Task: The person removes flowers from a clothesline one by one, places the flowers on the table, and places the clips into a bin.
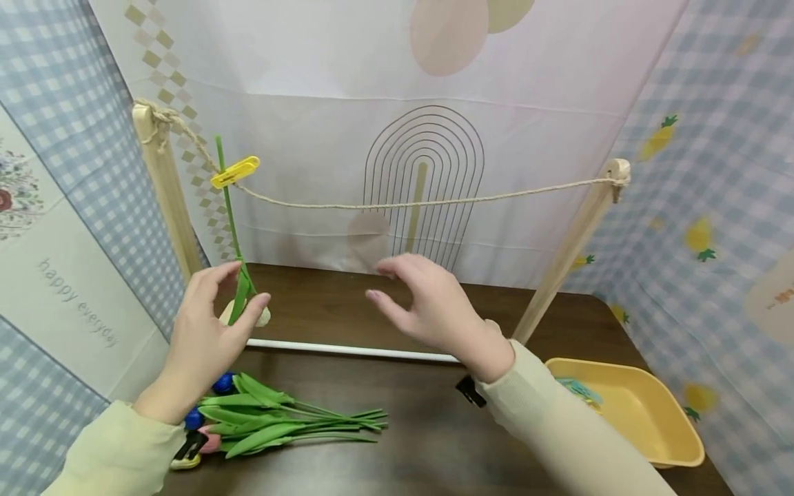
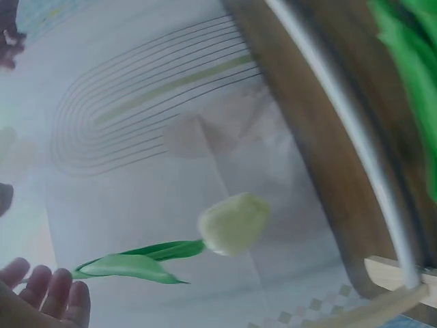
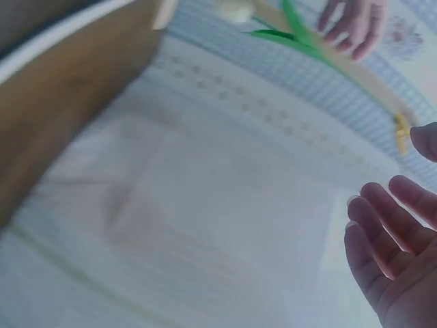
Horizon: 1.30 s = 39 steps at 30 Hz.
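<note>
A white artificial tulip (image 2: 235, 224) hangs head down from the rope (image 1: 347, 206), its green stem held there by a yellow clothespin (image 1: 236, 172). Around its leaves (image 1: 240, 296) is my left hand (image 1: 207, 320), thumb and fingers spread apart and not closed on them; whether a fingertip touches the stem, I cannot tell. My right hand (image 1: 434, 303) hovers in front of the rope's middle, fingers loosely bent and holding nothing. In the head view, the flower head is partly hidden behind the left hand and leaves.
Several more artificial tulips (image 1: 267, 417) lie on the dark table (image 1: 434, 441) at the front left. A yellow basin (image 1: 651, 413) with clothespins (image 1: 577, 389) stands at the right. Wooden posts (image 1: 571, 255) carry the rope, and a white bar (image 1: 353, 350) runs low between them.
</note>
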### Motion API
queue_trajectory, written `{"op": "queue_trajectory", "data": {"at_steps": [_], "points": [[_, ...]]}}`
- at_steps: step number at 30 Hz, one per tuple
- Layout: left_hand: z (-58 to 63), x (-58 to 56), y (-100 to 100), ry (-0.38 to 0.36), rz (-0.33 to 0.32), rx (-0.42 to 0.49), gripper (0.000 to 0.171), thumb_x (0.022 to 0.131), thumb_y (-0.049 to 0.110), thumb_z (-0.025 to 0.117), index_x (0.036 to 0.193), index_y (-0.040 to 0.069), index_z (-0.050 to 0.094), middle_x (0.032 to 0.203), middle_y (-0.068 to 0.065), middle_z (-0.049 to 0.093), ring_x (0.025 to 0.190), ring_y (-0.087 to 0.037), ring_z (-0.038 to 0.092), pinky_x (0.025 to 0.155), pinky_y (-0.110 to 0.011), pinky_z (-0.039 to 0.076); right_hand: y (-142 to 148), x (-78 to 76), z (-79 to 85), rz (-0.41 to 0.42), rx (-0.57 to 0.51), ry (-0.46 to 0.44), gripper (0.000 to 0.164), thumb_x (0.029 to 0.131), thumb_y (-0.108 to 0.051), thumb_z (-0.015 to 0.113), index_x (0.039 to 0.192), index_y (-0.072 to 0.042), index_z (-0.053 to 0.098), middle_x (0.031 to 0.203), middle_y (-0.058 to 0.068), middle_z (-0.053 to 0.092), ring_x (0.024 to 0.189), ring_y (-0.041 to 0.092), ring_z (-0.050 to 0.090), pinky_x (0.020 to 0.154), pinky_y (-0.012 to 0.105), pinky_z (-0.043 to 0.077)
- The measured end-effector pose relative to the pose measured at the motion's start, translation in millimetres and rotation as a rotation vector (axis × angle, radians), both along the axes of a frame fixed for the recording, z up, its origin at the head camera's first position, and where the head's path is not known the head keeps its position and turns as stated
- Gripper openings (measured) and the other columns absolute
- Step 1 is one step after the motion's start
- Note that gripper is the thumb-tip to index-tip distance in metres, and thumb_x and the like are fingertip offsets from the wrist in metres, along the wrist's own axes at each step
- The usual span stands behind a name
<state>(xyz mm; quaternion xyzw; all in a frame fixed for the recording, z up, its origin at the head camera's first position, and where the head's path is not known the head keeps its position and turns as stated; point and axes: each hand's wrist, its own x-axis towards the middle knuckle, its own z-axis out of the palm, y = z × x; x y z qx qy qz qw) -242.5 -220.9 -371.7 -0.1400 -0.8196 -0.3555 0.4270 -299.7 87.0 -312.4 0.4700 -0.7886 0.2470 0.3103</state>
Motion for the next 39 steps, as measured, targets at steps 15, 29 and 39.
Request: {"op": "queue_trajectory", "data": {"at_steps": [15,29,39], "points": [[37.2,-21.6,-4,-0.061,-0.012,0.170,0.062,0.093,0.012,0.065,0.149,0.014,0.038,0.140,-0.008,0.047,0.122,-0.026,0.051,0.101,-0.021,0.039,-101,-5.6,79.1,0.124,-0.126,0.249,0.029,0.094,-0.023,0.061,0.112,-0.001,0.064,0.102,0.005,0.064,0.096,0.017,0.058,0.089,0.022,0.044],[47.2,-35.2,-3,-0.034,-0.046,0.218,0.048,0.098,0.007,0.055,0.145,0.014,0.045,0.131,-0.005,0.058,0.114,-0.023,0.058,0.095,-0.019,0.044,-156,-23.1,105.7,-0.221,0.148,0.124,0.044,0.100,-0.036,0.049,0.133,-0.007,0.055,0.118,0.002,0.061,0.100,0.018,0.058,0.082,0.024,0.045],[50.3,-37.3,-1,0.038,-0.056,0.261,0.034,0.095,-0.003,0.053,0.129,0.004,0.058,0.107,-0.011,0.067,0.090,-0.002,0.062,0.079,-0.015,0.049,-159,-22.3,101.2,-0.254,0.150,0.124,0.033,0.102,-0.035,0.047,0.122,-0.015,0.063,0.107,-0.003,0.061,0.090,0.015,0.055,0.072,0.025,0.041]]}}
